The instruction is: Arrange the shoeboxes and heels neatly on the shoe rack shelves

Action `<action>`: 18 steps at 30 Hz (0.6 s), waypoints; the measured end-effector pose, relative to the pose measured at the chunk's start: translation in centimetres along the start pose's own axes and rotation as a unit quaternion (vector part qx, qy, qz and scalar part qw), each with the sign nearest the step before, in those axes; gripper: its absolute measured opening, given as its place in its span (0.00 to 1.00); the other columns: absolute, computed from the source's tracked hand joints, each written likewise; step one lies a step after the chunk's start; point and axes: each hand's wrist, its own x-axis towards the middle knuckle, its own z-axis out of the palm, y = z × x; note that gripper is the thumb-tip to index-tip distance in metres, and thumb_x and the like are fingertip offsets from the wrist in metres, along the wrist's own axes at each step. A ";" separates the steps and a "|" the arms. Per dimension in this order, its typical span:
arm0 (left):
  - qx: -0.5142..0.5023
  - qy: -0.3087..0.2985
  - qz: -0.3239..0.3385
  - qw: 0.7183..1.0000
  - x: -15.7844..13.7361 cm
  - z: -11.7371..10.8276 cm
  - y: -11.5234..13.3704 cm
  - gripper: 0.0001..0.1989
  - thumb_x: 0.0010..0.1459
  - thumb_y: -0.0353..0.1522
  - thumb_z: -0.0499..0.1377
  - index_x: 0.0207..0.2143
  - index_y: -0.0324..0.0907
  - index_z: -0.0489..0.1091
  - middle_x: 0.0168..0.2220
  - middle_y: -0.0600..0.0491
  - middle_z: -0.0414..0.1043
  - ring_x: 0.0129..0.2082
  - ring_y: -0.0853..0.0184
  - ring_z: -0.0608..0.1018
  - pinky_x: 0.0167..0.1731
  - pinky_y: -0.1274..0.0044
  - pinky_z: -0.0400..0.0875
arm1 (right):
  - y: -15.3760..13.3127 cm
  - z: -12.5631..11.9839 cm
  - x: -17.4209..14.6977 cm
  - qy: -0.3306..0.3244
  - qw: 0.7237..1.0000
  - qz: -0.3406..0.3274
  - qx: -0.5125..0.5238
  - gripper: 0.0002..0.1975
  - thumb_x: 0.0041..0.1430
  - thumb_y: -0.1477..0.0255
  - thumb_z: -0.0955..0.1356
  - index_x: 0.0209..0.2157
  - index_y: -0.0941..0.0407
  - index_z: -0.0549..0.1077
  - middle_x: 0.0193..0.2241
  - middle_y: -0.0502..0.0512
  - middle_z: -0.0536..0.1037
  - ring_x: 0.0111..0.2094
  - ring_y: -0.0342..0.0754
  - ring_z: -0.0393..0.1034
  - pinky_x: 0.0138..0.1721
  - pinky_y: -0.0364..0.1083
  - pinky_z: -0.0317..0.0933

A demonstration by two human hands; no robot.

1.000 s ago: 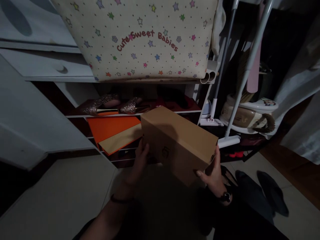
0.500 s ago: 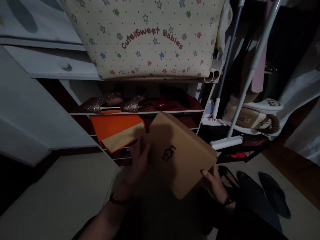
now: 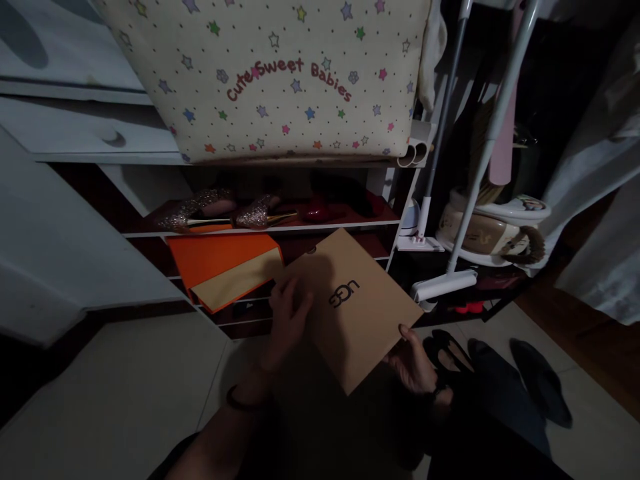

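Observation:
A brown cardboard shoebox (image 3: 367, 300) marked "UGG" is in front of me, turned cornerwise with its lettered face toward me. My right hand (image 3: 414, 360) grips its near right edge, thumb on the top face and fingers underneath. At the left edge, my left hand (image 3: 289, 317) lies against the box with thumb and fingers apart; whether the fingertips press on it is hard to tell in the shadow. Just beyond that hand, an orange box (image 3: 220, 257) with a tan side panel juts at a slant from the shoe rack (image 3: 345, 225).
Glittery high heels (image 3: 200, 207) and red shoes (image 3: 317, 210) stand on the upper shelf. A star-patterned fabric cover (image 3: 295, 127) hangs above. To the right are a white-headed mop (image 3: 445, 285) and a beige pot-like container (image 3: 485, 230). Dark shoes (image 3: 453, 350) lie on the floor.
The shoebox has turned and tipped so its top face shows flatter and its side no longer shows. My left hand has shifted right, over the box's edge. The view has moved slightly right.

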 end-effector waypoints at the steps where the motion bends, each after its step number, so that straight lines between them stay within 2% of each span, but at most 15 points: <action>1: -0.004 -0.006 0.011 1.000 -0.1 -0.1 0.1 0.23 0.57 0.41 0.67 0.54 0.48 0.75 0.61 0.45 0.62 0.70 0.49 0.60 0.74 0.58 0.46 | 0.3 -0.1 0.0 -0.001 1.000 0.010 0.008 0.27 0.54 0.54 0.77 0.53 0.50 0.75 0.54 0.57 0.82 0.59 0.64 0.74 0.52 0.67 0.75; 5: -0.014 -0.063 0.069 0.996 -0.3 -0.4 0.6 0.22 0.61 0.41 0.65 0.57 0.48 0.74 0.65 0.45 0.61 0.70 0.52 0.61 0.74 0.60 0.50 | 0.7 0.2 -0.1 -0.004 0.999 0.033 0.034 0.25 0.55 0.52 0.76 0.50 0.49 0.77 0.52 0.57 0.83 0.57 0.64 0.76 0.53 0.69 0.74; 7: -0.022 -0.082 0.075 0.994 -0.4 -0.4 0.9 0.23 0.62 0.41 0.65 0.58 0.48 0.73 0.68 0.45 0.59 0.72 0.52 0.60 0.74 0.60 0.49 | 0.5 0.9 0.0 0.002 0.999 0.026 0.039 0.25 0.56 0.51 0.75 0.50 0.49 0.77 0.51 0.57 0.83 0.57 0.64 0.76 0.53 0.69 0.74; 10: -0.046 -0.099 0.054 0.993 -0.5 0.0 1.3 0.24 0.61 0.43 0.65 0.58 0.48 0.73 0.70 0.45 0.56 0.74 0.51 0.58 0.74 0.60 0.48 | 0.1 2.8 0.8 0.002 0.998 0.019 0.055 0.25 0.57 0.51 0.75 0.51 0.49 0.76 0.52 0.55 0.82 0.57 0.61 0.75 0.55 0.68 0.73; 12: -0.057 -0.123 0.037 0.990 -0.5 0.2 1.5 0.26 0.63 0.44 0.64 0.62 0.49 0.70 0.72 0.45 0.54 0.75 0.52 0.56 0.74 0.60 0.47 | 0.2 4.4 1.9 0.001 0.997 0.009 0.075 0.25 0.56 0.52 0.76 0.51 0.48 0.75 0.52 0.54 0.81 0.56 0.58 0.75 0.56 0.67 0.73; 15: -0.070 -0.147 0.022 0.986 -0.5 0.4 1.4 0.31 0.64 0.45 0.62 0.67 0.49 0.65 0.74 0.45 0.54 0.75 0.54 0.55 0.75 0.61 0.45 | 0.7 7.1 4.5 0.017 0.996 -0.009 0.082 0.26 0.54 0.51 0.77 0.50 0.47 0.74 0.50 0.52 0.80 0.54 0.56 0.76 0.56 0.65 0.74; 18: -0.098 -0.141 -0.008 0.985 -0.2 0.0 0.7 0.33 0.65 0.46 0.62 0.69 0.49 0.64 0.75 0.46 0.53 0.76 0.55 0.54 0.75 0.62 0.45 | 1.2 9.6 7.7 0.032 0.998 -0.020 0.057 0.26 0.53 0.49 0.76 0.50 0.45 0.74 0.50 0.53 0.79 0.55 0.56 0.74 0.55 0.65 0.73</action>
